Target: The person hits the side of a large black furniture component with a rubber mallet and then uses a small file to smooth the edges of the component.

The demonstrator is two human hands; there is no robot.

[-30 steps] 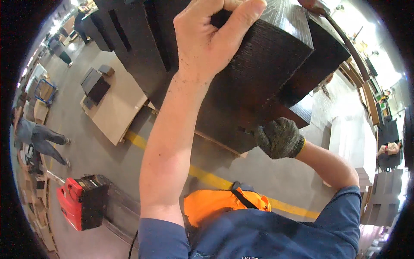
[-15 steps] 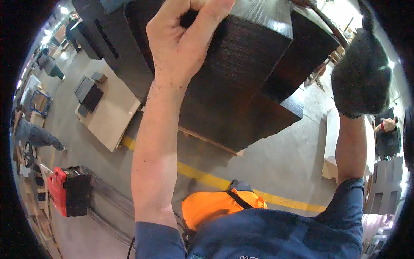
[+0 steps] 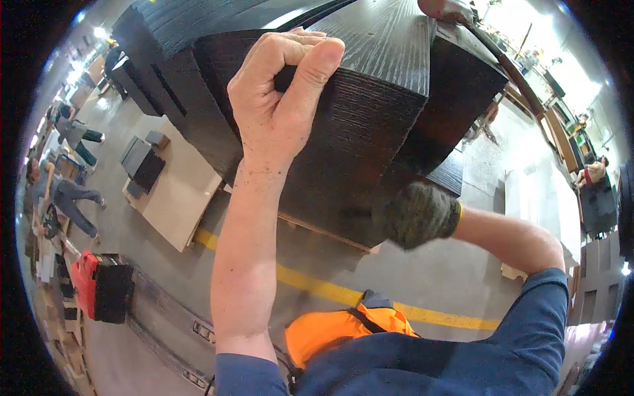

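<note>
The left hand (image 3: 281,92), bare, is at the near top edge of the black block (image 3: 380,49), its fingers curled in and the thumb laid close to them; whether it clamps the block or only leans there, I cannot tell. The right hand (image 3: 419,216), gloved and blurred, is below and right of that grip, by the block's side; its fingertips are lost in shadow, so what it holds, if anything, cannot be told.

The block lies directly under and right of the left grip. Below that grip, nearer the body, is orange cloth (image 3: 323,333). A 2nd block (image 3: 456,86) stands to the grip's right, and past it, higher up, runs a brown rod (image 3: 508,66). Under the block shows a pallet edge (image 3: 330,232). Farther out, left of the grip, are a pale board (image 3: 191,188) and, lower, a red-and-black machine (image 3: 109,287); well right is a white stack (image 3: 545,204). Farthest left, 3 people (image 3: 72,195) stand.

As I judge it, the block is already up on the pallet; how much work remains does not show.

Against 0.5 s ago, the right hand has dropped from high on the right; the left hand remains at the edge, and more of the block's top shows.
</note>
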